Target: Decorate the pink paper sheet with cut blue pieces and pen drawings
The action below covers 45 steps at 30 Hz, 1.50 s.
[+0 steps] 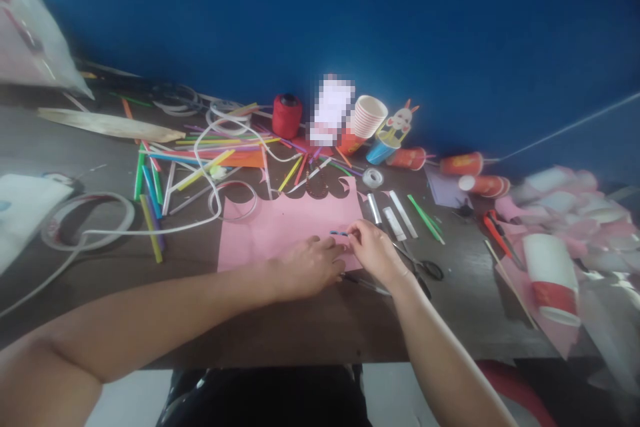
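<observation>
A sheet of pink paper (255, 233) with a scalloped far edge lies in front of me. My left hand (317, 265) rests on its near right part, palm down, fingers stretched out and slightly bent. Beside it, at the sheet's right edge, my right hand (374, 248) is closed in a pinch on a small blue strip (339, 233), too small to name further. The two hands' fingers nearly meet. Scissors (431, 269) with dark handles lie just right of my right wrist, partly hidden by it. Another thin, dark and silvery tool (367, 283) shows below my hands.
Colourful straws or sticks (220, 147) are heaped behind left, with a white cable (150, 232) across the table. Red thread (287, 117), stacked paper cups (369, 113) and a rabbit figure (399, 121) stand at the back. A cutter (500, 233) and a cup (553, 280) lie right.
</observation>
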### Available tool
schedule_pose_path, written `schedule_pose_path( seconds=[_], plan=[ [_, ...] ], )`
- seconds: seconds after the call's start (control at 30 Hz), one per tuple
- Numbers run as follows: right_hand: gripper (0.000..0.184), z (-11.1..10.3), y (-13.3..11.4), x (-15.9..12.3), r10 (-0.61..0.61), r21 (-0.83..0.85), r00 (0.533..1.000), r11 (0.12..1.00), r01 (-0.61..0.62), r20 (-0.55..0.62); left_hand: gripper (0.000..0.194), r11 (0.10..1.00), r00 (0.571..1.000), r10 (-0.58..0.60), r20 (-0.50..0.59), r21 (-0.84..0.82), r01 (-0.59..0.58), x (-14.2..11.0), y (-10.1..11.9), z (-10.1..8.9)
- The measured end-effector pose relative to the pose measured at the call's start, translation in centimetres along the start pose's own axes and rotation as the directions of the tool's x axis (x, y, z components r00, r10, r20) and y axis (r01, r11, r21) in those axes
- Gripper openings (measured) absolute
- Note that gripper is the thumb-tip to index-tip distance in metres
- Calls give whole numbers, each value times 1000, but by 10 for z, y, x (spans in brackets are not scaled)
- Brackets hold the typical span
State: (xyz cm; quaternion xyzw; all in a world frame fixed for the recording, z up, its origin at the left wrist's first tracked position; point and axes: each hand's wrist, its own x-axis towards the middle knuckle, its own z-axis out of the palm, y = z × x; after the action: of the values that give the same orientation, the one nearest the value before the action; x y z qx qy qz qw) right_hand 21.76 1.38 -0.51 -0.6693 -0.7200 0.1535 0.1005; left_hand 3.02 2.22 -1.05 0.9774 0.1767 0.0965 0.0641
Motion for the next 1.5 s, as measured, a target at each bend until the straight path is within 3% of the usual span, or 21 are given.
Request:
schedule_pose_path(
  seconds=[0.27, 0.47, 0.77, 1.07, 1.5],
  plan=[
    [12, -2, -3, 0, -8, 5, 1000, 1000, 8, 9, 22, 1000, 1000, 0, 5, 14, 0, 1, 0, 2],
    [15, -3, -3, 1, 52, 6, 999, 999, -52, 9, 22, 1000, 1000, -5, 17, -8, 5, 1, 0, 2],
    [5, -3, -6, 4, 68, -96, 997, 993, -65, 24, 23, 1000, 1000, 4, 11, 0, -4, 2, 0, 0],
    [10, -7, -10, 5, 104, -133, 992, 987, -94, 69, 22, 1000, 1000, -2, 24, -19, 2, 2, 1, -3],
    [11, -10, -7, 8, 159, 98, 978, 980, -173, 138, 20, 999, 999, -3, 46, -40, 4, 2, 0, -6]
  ],
)
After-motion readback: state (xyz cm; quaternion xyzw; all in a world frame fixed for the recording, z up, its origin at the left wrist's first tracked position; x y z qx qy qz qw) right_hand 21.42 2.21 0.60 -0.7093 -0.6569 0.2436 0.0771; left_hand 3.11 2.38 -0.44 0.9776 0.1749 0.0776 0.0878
